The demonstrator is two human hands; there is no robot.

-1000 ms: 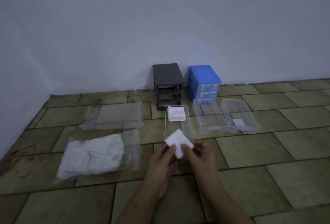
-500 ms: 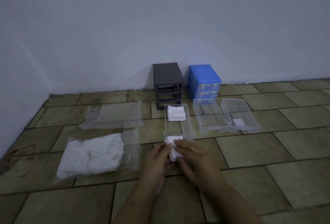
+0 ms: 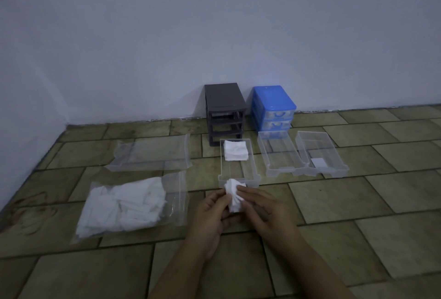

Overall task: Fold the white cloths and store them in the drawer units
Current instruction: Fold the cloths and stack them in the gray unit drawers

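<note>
A pale wall [image 3: 214, 24] meets a floor [image 3: 358, 227] of brown tiles. Against the wall stand two drawer units, one grey unit [image 3: 224, 112] and one blue unit [image 3: 272, 107]. Two plastic bags lie at left: the full bag [image 3: 128, 205] holds white cloths, the empty bag [image 3: 152, 153] is flat. Three clear drawers lie before the units; the left drawer [image 3: 238, 162] holds one folded cloth [image 3: 235, 150]. The left hand [image 3: 212, 215] and right hand [image 3: 265, 212] both pinch one white cloth [image 3: 233, 197] above open floor.

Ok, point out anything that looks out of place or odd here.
The grey drawer unit stands with empty slots; three clear drawers lie pulled out on the floor. One drawer holds a folded cloth. The cloth pinched by left hand and right hand is bunched, not yet flat.
</note>
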